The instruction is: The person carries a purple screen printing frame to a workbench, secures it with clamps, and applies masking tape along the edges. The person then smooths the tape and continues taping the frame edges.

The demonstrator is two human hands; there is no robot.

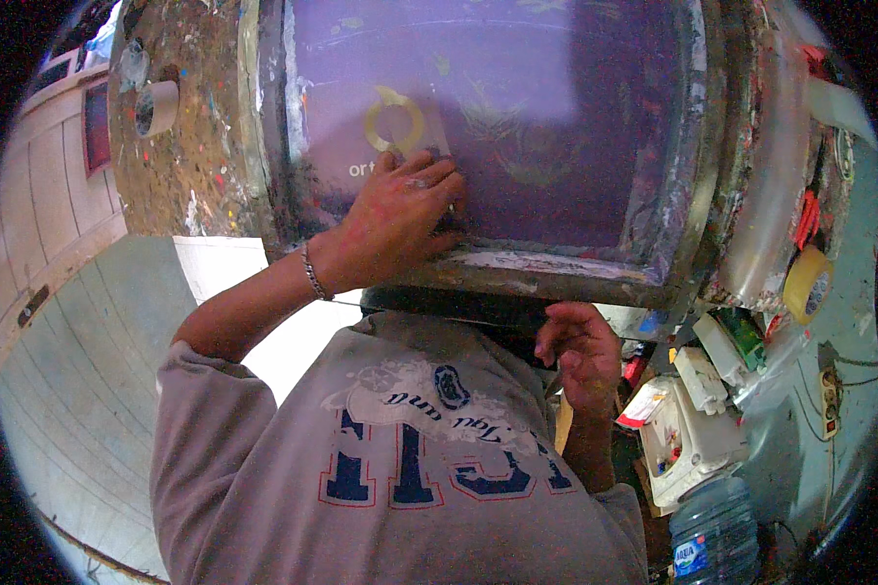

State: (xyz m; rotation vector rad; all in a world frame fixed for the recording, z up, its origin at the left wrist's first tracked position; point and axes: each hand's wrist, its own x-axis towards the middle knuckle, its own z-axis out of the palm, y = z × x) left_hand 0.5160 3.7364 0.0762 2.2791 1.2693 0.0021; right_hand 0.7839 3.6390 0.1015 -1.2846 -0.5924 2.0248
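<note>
A screen-printing frame (688,239) with purple mesh (576,205) lies before me, its wooden edges stained with paint. A pale yellow ring design and some light lettering show in the mesh. My left hand (400,210) is on the mesh just below that ring, fingers bent and drawn together with the thumb. Whatever they grip, if anything, is hidden. Just outside the frame's near edge hangs my right hand (583,351), its fingers loosely curled and a little apart, with nothing visible in them.
A paint-spotted board (190,166) on the left carries a beige tape roll (157,107). White sheets (298,341) show below the frame. At right are a clear yellowish tape roll (808,283), a cut white plastic container (698,434), a water bottle (717,536) and a power strip (829,402).
</note>
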